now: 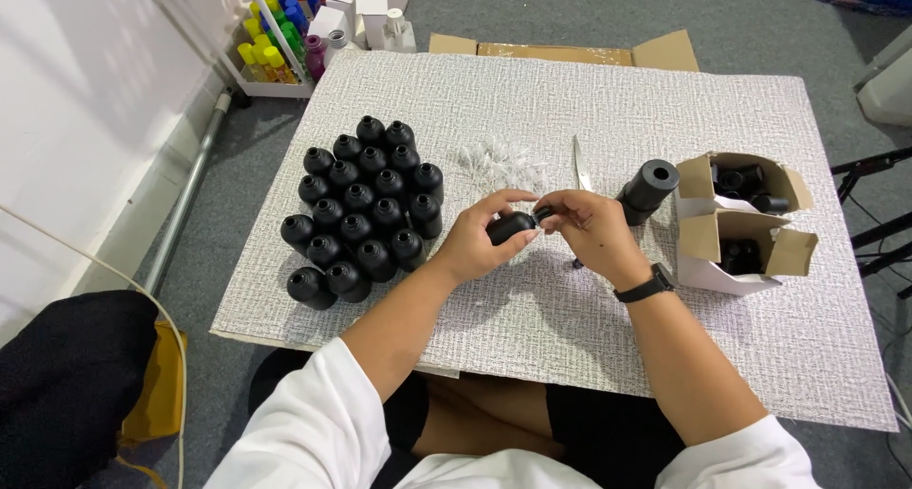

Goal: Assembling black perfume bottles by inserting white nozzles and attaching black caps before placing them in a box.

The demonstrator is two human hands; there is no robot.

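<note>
Left hand (pixel 472 242) wrapped round black bottle (pixel 511 227), held sideways, steadied; right hand (pixel 594 228) fingertips pinched at its neck. Finished-looking black bottles (pixel 363 209) clustered upright toward mat's (pixel 570 100) left edge.

Grey carpeted floor (pixel 237 157) all around. Low work surface under a white, woven-textured covering (pixel 608 109), flattened brown cardboard (pixel 560 52) poking out at its far edge. White wall (pixel 76 100) along the left, with a grey metal pole (pixel 190 195) lying at its foot. White rack (pixel 271 43) of brightly coloured bottles in the far left corner, small white boxes (pixel 342 9) just beside it. Black stand legs (pixel 874 233) at the right edge. Even, soft light, faint shadows only.
</note>
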